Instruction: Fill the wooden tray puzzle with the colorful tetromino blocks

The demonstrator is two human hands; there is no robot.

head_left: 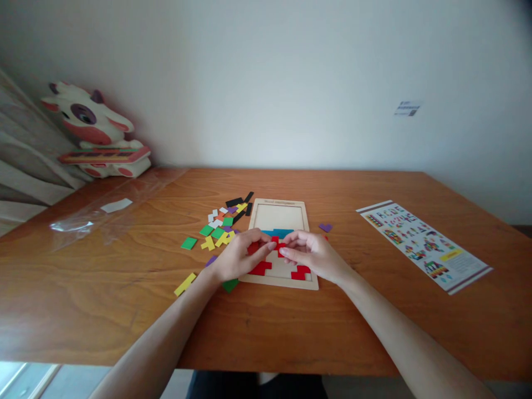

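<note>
A red puzzle piece (276, 240) with stubby arms is pinched between the fingertips of both hands, above the wooden puzzle board (308, 285). My left hand (241, 256) grips its left side, while my right hand (313, 255) has closed on its right side. Beneath them, more red pieces (261, 269) lie in the board's lower part, one of them a red piece (300, 272) at the lower right. A blue piece (282, 233) lies across the board's middle. My fingers and wrists cover part of the board.
Left of the board lie loose yellow, green, white, black and purple pieces, including a green square (189, 243). A purple piece (326, 227) sits to the right. Farther right is a printed sheet (424, 246). Clear plastic film (83, 221) and a cow-shaped toy keyboard (100, 133) occupy the left.
</note>
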